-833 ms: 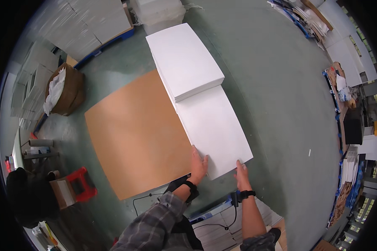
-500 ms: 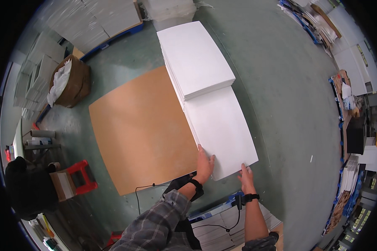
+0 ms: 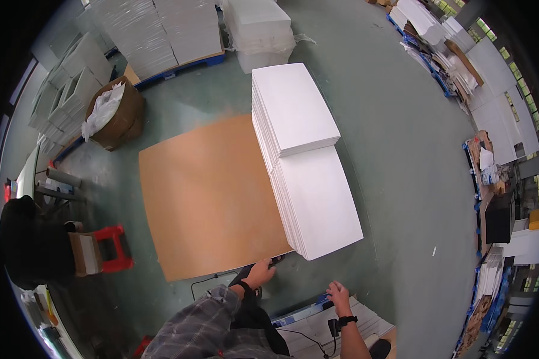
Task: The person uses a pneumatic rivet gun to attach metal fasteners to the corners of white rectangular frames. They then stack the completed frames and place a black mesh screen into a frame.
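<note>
A near stack of white sheets [image 3: 323, 197] lies on the right part of a large brown board [image 3: 209, 197], with a taller stack of white sheets [image 3: 296, 107] behind it. My left hand [image 3: 260, 274] hovers by the board's front edge, left of the near stack's corner, loosely bent and holding nothing I can see. My right hand [image 3: 339, 296] is in the air in front of the near stack, apart from it, its fingers loosely curled and spread with nothing in them. Both wrists wear black straps, the right one with a small black device and cable.
Close to my body, white sheets [image 3: 356, 320] lie on a blue-edged pallet. To the left stand a red stool [image 3: 121, 248] and a brown bin [image 3: 132, 116] with white wrapping. Wrapped stacks [image 3: 185, 33] stand at the back. Loaded pallets [image 3: 485, 161] line the right side.
Both hands have left the near stack's front corners and drawn back toward me. The near stack now shows a thick, layered left side. The view has shifted.
</note>
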`<action>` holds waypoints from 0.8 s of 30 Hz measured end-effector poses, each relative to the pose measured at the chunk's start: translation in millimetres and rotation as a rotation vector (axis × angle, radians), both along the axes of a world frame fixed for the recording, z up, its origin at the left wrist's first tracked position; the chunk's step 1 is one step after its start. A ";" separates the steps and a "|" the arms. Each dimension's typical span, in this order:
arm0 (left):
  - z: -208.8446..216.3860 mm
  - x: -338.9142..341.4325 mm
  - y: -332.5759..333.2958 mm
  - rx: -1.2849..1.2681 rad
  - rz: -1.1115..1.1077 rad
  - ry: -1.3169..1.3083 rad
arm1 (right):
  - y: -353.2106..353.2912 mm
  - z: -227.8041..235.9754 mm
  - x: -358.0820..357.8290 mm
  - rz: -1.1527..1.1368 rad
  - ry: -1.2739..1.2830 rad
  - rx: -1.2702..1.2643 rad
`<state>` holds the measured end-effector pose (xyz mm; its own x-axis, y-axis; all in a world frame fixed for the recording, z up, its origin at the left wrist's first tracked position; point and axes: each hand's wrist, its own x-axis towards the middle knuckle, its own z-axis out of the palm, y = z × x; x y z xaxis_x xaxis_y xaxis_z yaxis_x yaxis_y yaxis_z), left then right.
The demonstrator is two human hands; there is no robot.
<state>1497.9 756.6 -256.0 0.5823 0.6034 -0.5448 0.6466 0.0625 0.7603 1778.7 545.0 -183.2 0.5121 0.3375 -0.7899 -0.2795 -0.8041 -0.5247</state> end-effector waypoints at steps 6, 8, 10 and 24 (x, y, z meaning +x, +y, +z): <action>29.7 -98.4 -94.3 0.030 -0.673 0.000 | -102.5 16.3 -81.8 -0.011 0.102 0.028; 32.3 -124.0 -134.0 0.016 -0.895 -0.077 | -122.3 18.3 -103.1 -0.041 0.122 0.071; 14.0 -157.3 -159.6 0.289 -1.293 0.028 | -133.3 16.1 -124.7 0.007 0.154 0.023; 148.5 -289.8 -47.9 0.072 -0.270 0.047 | -155.7 -10.5 -244.1 0.329 0.286 0.263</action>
<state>1208.2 708.7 -107.4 0.7022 0.4681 -0.5364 0.6670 -0.1693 0.7255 1534.6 389.3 -193.7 0.1209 0.6506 -0.7497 -0.1954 -0.7249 -0.6606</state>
